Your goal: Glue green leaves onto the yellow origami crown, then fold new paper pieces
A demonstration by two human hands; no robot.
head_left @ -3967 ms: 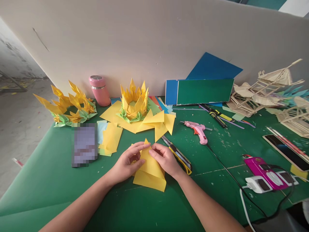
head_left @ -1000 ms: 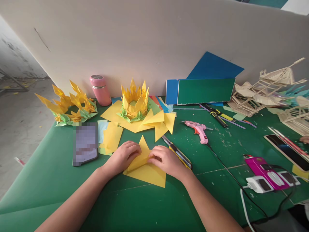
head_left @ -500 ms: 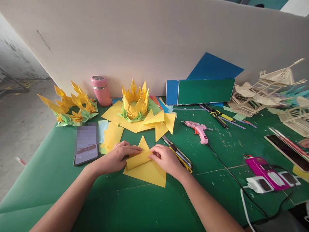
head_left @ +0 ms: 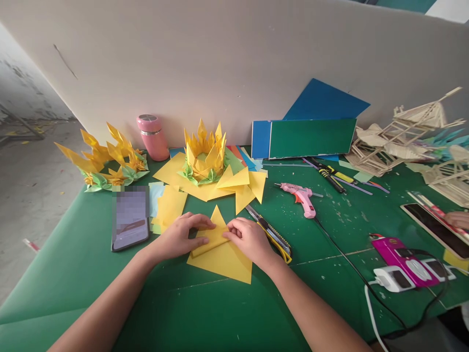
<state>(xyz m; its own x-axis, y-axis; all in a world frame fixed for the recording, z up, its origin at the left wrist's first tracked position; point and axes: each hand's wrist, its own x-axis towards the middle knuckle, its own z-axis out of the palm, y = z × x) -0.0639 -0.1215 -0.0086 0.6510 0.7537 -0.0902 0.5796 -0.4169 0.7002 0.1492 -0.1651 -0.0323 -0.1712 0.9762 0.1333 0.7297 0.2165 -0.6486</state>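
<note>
Yellow paper (head_left: 223,259) is lying flat on the green desk (head_left: 205,313) near its front edge, just left of centre, with one flap folded over into a narrow band across its upper part and a pointed tip showing behind the band. Far left, a yellow-and-green folded paper flower (head_left: 106,161) is sitting near the back of the desk, with a pink flask (head_left: 149,137) standing upright beside it against the grey board. A phone (head_left: 130,230), its screen partly blurred, is lying in front of them, and loose yellow sheets (head_left: 170,208) are lying just beside it. The left hand (head_left: 181,237) is resting open on the left end of the folded band, fingers pressing it down. The right hand (head_left: 249,239) is pinching the band's right end with bent fingertips. Behind the hands, a yellow paper crown (head_left: 203,154) is standing on more yellow sheets. A yellow utility knife (head_left: 273,237) is lying just beside the right hand. Further right, a pink glue gun (head_left: 302,198) is lying on its side, its cord trailing toward the front. Blue and green card sheets (head_left: 311,139) are leaning against the board. Wooden stick models (head_left: 403,134) are crowding the far right corner. A magenta device (head_left: 397,254) and a white power strip (head_left: 392,279) are sitting near the right front, and another person's hand (head_left: 458,218) is touching a tablet (head_left: 432,227) at the edge.
</note>
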